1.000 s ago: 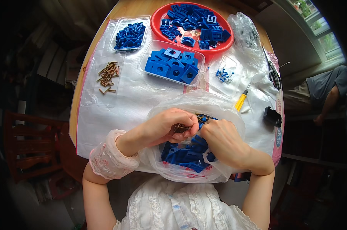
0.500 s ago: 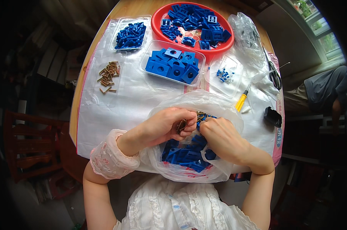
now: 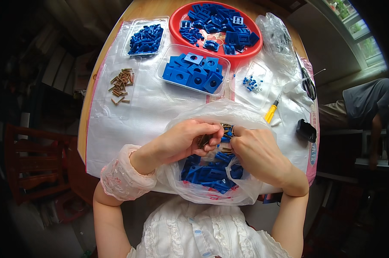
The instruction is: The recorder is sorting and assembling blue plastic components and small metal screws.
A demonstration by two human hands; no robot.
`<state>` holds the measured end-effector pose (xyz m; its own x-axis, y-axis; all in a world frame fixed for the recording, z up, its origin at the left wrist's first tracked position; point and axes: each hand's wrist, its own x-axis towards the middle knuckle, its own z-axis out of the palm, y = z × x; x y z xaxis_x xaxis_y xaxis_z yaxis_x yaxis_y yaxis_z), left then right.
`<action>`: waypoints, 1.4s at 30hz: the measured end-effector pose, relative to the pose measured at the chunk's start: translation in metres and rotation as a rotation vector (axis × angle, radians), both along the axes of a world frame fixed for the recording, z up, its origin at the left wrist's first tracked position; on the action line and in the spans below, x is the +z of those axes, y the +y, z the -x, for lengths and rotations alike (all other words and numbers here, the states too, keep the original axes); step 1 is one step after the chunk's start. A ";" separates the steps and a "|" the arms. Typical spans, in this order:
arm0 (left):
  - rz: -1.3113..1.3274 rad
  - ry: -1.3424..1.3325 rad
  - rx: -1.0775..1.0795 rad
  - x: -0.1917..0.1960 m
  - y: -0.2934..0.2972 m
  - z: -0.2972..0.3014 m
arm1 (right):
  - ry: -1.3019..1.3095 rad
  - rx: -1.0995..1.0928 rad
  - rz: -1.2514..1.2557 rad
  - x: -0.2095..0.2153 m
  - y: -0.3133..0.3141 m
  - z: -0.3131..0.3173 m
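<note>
A white plastic bag [image 3: 254,189] stands at the near edge of the table, its mouth wide. Blue plastic parts [image 3: 209,174] fill its lower half, and brass screws mixed with small blue pieces [image 3: 226,131] show further in. Over the bag, my left hand [image 3: 192,135] is closed around several brass screws [image 3: 205,139], whose ends stick out between the fingers. My right hand [image 3: 256,148] dips into the bag beside the left, fingers bent down among the screws and blue pieces. Its fingertips are mostly hidden, so what they pinch cannot be made out.
Behind the bag stand a tray of blue square plates [image 3: 194,88], a tray of small blue parts [image 3: 146,39] and a red basin [image 3: 173,32]. Screws [image 3: 122,84] lie at left. A yellow-handled screwdriver [image 3: 271,114], scissors [image 3: 308,88] and a black object [image 3: 306,130] lie at right.
My right hand has shifted slightly to the right within the bag, uncovering more screws and blue pieces between the hands. My left hand stays nearly in place, holding its screws.
</note>
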<state>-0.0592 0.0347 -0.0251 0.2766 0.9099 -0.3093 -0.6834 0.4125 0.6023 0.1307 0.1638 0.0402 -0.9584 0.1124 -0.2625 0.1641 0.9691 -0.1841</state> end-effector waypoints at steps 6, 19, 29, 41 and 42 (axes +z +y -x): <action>-0.025 0.139 -0.022 0.003 0.000 -0.002 | 0.027 0.019 0.046 -0.005 0.004 -0.002; -0.033 0.112 -0.039 0.000 -0.002 -0.002 | -0.154 0.025 -0.010 -0.001 0.010 -0.007; -0.023 0.134 -0.033 -0.001 -0.001 -0.002 | -0.168 0.097 -0.017 -0.021 0.010 -0.003; -0.029 0.128 -0.040 -0.003 -0.001 -0.002 | -0.098 0.012 0.025 -0.016 -0.002 -0.002; -0.028 0.126 -0.038 -0.003 -0.001 -0.002 | -0.109 0.009 0.015 -0.015 -0.002 -0.002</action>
<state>-0.0574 0.0335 -0.0279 0.2718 0.9081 -0.3185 -0.5855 0.4187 0.6941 0.1328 0.1616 0.0250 -0.9251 0.0992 -0.3664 0.1752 0.9679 -0.1802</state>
